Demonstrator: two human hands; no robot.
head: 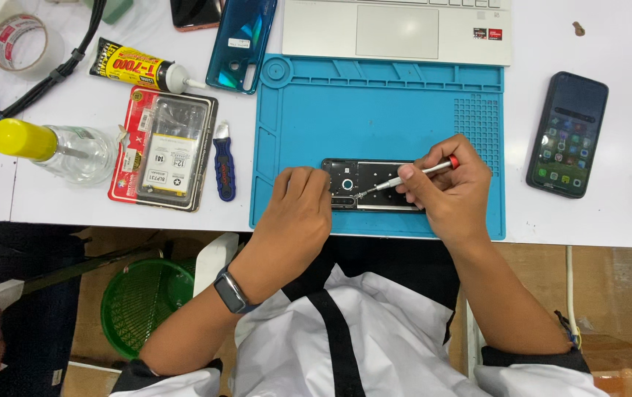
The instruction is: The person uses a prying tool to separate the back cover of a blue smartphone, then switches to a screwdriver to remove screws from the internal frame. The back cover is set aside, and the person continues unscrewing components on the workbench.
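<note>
Blue mat [316,125] on white desk [610,213], opened phone [372,185] at its 6 o'clock edge. Left hand [297,209] curled, pressing phone's 9 o'clock end. Right hand [452,187] pinching screwdriver [412,175], tip on phone. Second phone [567,134] at 3 o'clock, battery pack [165,151] at 9 o'clock.

The right hand [452,192] grips a slim screwdriver [412,175] whose tip meets the opened phone [371,184] just left of the grip, apparently at a screw, while the left hand [297,213] steadies the phone's other end on the blue mat [375,110].
</note>
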